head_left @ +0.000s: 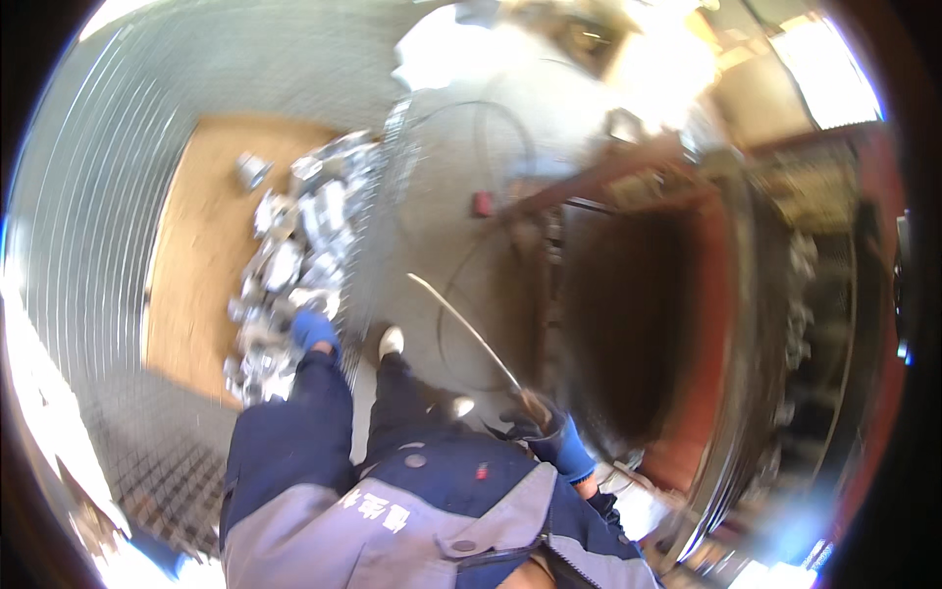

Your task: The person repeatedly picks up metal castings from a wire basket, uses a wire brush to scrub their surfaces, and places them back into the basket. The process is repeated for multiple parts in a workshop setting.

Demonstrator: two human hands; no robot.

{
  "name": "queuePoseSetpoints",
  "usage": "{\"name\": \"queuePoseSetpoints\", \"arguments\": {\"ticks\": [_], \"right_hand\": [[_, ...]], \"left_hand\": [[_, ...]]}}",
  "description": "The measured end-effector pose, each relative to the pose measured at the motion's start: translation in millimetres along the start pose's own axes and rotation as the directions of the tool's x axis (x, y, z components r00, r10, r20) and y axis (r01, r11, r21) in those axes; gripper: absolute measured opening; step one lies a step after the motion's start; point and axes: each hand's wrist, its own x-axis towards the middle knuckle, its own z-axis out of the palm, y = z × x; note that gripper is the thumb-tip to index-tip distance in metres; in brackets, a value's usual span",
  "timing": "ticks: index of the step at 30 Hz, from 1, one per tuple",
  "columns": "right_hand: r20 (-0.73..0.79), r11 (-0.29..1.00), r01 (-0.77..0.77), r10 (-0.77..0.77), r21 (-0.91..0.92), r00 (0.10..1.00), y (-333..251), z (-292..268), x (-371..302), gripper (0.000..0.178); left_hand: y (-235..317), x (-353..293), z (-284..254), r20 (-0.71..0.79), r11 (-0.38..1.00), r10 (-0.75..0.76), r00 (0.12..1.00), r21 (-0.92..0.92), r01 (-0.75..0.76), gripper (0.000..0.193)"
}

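Observation:
My left hand (316,331), in a blue glove, reaches down to the near end of a pile of silvery metal parts (319,221). It touches or lies just over the parts; its fingers are blurred, and I cannot tell whether it grips one. Close to my right hip, my right hand (572,454), also in a blue glove, is closed on a long thin pale rod with a brownish handle end (469,332). The rod points forward and to the left. My right fingers are partly hidden.
The metal parts lie on a brown board (201,260) within a wire mesh cage (93,226). On my right stands a reddish-brown metal frame (711,324) with a dark opening. A dark hose or cable (481,103) curves over the grey floor, near a small red object (482,204).

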Motion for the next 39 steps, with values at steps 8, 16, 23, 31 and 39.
{"name": "queuePoseSetpoints", "arguments": {"ticks": [8,16,23,31,39], "right_hand": [[-0.438,0.953,0.269,-0.184,0.141,0.88,45.2,-94.2,-109.7,0.05],[-0.968,0.925,0.342,-0.219,-0.166,0.123,93.5,-164.0,-307.7,0.038],[-0.965,0.888,0.459,0.101,-0.021,-0.24,136.6,-223.0,-407.8,0.023],[-0.905,0.931,0.354,0.224,0.089,-0.361,138.9,-299.9,-427.3,0.025],[-0.896,0.988,0.113,0.144,0.107,-0.419,128.9,-365.6,-422.1,0.026]], "left_hand": [[97.9,-19.2,-13.5,-0.054,0.954,0.286,0.957,0.106,-0.279,0.019],[351.4,-27.8,24.2,-0.154,0.526,0.78,0.606,-0.364,-0.769,0.026],[607.3,-394.5,-170.5,-0.432,-0.346,0.898,-0.081,-0.582,-0.736,0.022],[769.8,-728.6,-206.5,-0.277,-0.608,0.778,-0.564,-0.558,-0.565,0.026],[888.6,-952.0,-132.5,-0.195,-0.721,0.69,-0.697,-0.265,-0.64,0.031]]}}
